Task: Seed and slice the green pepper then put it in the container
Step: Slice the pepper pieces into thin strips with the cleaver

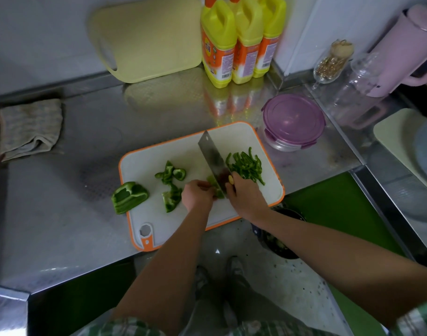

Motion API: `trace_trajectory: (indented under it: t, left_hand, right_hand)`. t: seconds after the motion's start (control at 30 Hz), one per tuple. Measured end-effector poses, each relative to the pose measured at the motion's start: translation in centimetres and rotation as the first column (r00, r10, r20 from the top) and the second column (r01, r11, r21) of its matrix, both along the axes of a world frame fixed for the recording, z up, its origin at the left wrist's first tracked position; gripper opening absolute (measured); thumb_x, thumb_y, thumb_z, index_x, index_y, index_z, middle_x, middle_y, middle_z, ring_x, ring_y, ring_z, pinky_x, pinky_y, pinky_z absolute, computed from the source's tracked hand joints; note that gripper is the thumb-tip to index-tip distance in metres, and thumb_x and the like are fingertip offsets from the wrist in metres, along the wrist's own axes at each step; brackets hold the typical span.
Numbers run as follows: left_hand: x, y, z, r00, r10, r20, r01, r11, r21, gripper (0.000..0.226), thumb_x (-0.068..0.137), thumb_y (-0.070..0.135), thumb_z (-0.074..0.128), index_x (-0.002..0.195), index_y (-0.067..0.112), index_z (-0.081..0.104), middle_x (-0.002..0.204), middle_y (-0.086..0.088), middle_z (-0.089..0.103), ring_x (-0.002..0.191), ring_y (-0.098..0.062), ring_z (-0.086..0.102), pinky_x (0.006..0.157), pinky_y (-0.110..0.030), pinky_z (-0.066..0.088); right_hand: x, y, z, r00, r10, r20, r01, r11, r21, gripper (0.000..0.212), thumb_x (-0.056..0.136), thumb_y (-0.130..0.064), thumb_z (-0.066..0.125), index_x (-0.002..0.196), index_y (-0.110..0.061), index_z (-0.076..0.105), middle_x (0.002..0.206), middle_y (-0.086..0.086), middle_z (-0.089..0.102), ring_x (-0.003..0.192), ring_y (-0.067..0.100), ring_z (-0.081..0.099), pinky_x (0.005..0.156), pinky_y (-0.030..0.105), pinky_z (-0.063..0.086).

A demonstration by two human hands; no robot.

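Midway: right hand (244,197) grips cleaver (213,158), left hand (197,195) holds piece (216,189); strips (247,166) right of hands, uncut chunks (170,187) to left, container (293,122) beyond, lidded.

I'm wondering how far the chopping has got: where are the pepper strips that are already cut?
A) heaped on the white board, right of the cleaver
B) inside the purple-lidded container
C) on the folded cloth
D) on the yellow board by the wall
A: the strips lie heaped on the white board right of the cleaver, while the container has its lid on.
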State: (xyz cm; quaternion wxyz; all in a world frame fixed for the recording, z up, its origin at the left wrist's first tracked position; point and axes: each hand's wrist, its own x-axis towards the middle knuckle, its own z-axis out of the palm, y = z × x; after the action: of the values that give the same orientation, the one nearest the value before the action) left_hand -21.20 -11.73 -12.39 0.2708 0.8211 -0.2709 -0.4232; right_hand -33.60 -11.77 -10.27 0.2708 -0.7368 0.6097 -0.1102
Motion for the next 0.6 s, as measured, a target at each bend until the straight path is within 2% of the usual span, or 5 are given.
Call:
trace_trajectory:
  t: [0.17,0.33,0.5,0.6]
  left_hand:
    - [-0.58,-0.02,0.00,0.999,0.030,0.011,-0.030,0.999,0.013,0.017,0.079,0.019,0.078,0.094,0.014,0.072,0.091,-0.007,0.074,0.085,-0.024,0.070,0.080,-0.036,0.058]
    - [-0.56,-0.07,-0.10,0.998,0.059,-0.026,-0.059,0.998,0.017,0.019,0.079,0.019,0.079,0.095,0.011,0.072,0.086,-0.008,0.074,0.080,-0.023,0.072,0.081,-0.036,0.059]
    - [-0.52,-0.17,0.01,0.996,0.080,-0.034,-0.079,0.997,0.019,0.019,0.080,0.017,0.078,0.096,0.009,0.073,0.083,-0.006,0.073,0.076,-0.020,0.069,0.077,-0.030,0.057]
    - [-0.56,-0.23,0.05,0.997,0.073,-0.033,-0.073,0.997,0.026,0.018,0.080,0.016,0.078,0.096,0.009,0.074,0.086,-0.008,0.074,0.082,-0.023,0.070,0.079,-0.033,0.058]
  right_hand:
    - [-0.19,0.60,-0.15,0.999,0.014,-0.032,-0.013,1.000,0.013,0.019,0.100,-0.020,0.042,0.100,-0.003,0.050,0.070,0.004,0.047,0.066,0.027,0.055,0.055,0.031,0.033]
    - [-0.39,1.08,-0.28,0.999,0.033,-0.030,-0.032,0.999,0.035,0.014,0.101,-0.021,0.041,0.090,-0.012,0.040,0.065,-0.005,0.036,0.065,0.020,0.045,0.059,0.031,0.031]
    - [-0.05,1.09,-0.40,0.999,0.032,-0.044,-0.029,0.998,0.064,0.014,0.101,-0.021,0.039,0.091,-0.012,0.040,0.067,-0.002,0.039,0.065,0.020,0.045,0.056,0.030,0.029]
    - [0.17,1.01,-0.60,0.997,0.038,-0.065,-0.033,0.996,0.084,0.014,0.102,-0.021,0.038,0.092,-0.012,0.040,0.073,0.004,0.046,0.066,0.022,0.047,0.058,0.030,0.032]
